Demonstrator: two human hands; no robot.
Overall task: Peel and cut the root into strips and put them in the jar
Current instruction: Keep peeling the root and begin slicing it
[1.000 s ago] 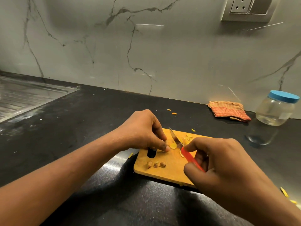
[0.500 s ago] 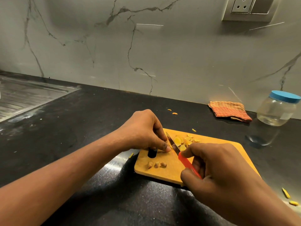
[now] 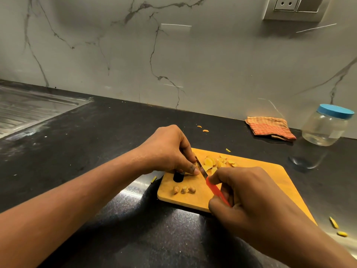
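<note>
Cloth [image 3: 270, 128] and lidded jar [image 3: 324, 126] sit by the wall, beyond the cutting board [image 3: 270, 176]. There the left grip [image 3: 170, 151] pinches the root — hidden under its fingers — beside cut slices [image 3: 209, 163]; the right grip [image 3: 251, 194] clamps the knife [image 3: 214, 188], half-covering its handle

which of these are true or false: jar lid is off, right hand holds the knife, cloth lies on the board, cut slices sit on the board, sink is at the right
1. The jar has its lid off: false; the blue lid sits on it.
2. The right hand holds the knife: true.
3. The cloth lies on the board: false; it lies on the counter, apart from the board.
4. Cut slices sit on the board: true.
5. The sink is at the right: false; it is far left.
</note>
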